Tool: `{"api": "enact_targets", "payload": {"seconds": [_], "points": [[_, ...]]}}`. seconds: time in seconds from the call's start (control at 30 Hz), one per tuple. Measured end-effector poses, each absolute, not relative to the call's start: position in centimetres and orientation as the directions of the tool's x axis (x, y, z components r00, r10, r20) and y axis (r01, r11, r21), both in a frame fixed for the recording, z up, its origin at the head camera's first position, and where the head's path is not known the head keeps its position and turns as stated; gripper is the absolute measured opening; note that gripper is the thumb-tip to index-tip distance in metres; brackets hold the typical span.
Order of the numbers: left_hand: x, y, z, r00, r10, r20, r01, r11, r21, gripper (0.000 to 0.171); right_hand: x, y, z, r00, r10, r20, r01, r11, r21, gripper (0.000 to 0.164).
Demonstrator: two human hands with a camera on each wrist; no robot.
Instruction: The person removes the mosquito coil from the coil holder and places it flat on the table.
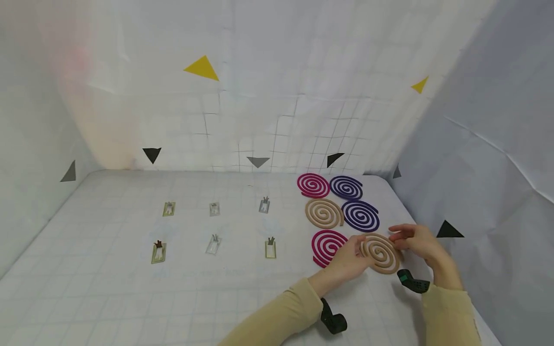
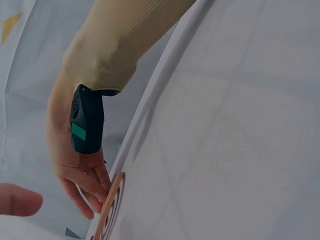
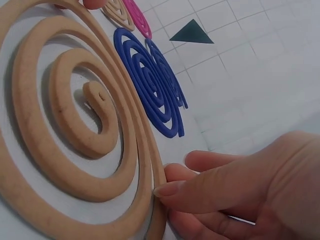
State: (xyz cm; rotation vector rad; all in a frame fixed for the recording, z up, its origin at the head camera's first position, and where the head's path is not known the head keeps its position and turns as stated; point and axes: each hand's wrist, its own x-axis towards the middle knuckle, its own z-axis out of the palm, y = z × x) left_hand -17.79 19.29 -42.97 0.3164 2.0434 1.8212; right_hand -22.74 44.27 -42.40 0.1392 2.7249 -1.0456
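Observation:
A tan mosquito coil (image 1: 380, 253) lies between my two hands at the near right of the table. My left hand (image 1: 349, 259) holds its left edge, partly covering a pink mosquito coil (image 1: 325, 245). On the opposite edge, my right hand (image 1: 415, 242) pinches the rim between thumb and fingers, plain in the right wrist view on the tan coil (image 3: 65, 110). Behind them lie another tan coil (image 1: 323, 214), a pink coil (image 1: 313, 185) and two dark blue coils (image 1: 360, 216). In the left wrist view, only one fingertip (image 2: 20, 200) of my left hand shows.
Several small metal coil stands sit in two rows to the left, among them a gold one (image 1: 158, 252) and a silver one (image 1: 213, 244). White sheeting (image 1: 497, 144) walls the table (image 1: 130, 298) at the back and sides. A dark wrist device (image 1: 414, 282) hangs beside each forearm.

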Motion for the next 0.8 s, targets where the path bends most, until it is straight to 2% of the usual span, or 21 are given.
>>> {"api": "enact_targets", "payload": {"seconds": [0.4, 0.8], "points": [[-18.6, 19.0, -43.9, -0.906, 0.409, -0.109, -0.071, 0.106, 0.992, 0.057, -22.7, 43.7, -42.7, -0.982, -0.008, -0.189, 0.131, 0.687, -0.715, 0.051], [-18.8, 19.3, -43.9, -0.906, 0.416, -0.077, -0.067, 0.039, 0.997, 0.055, -23.0, 43.9, -42.6, -0.979, 0.003, -0.205, 0.14, 0.736, -0.662, 0.049]]}}
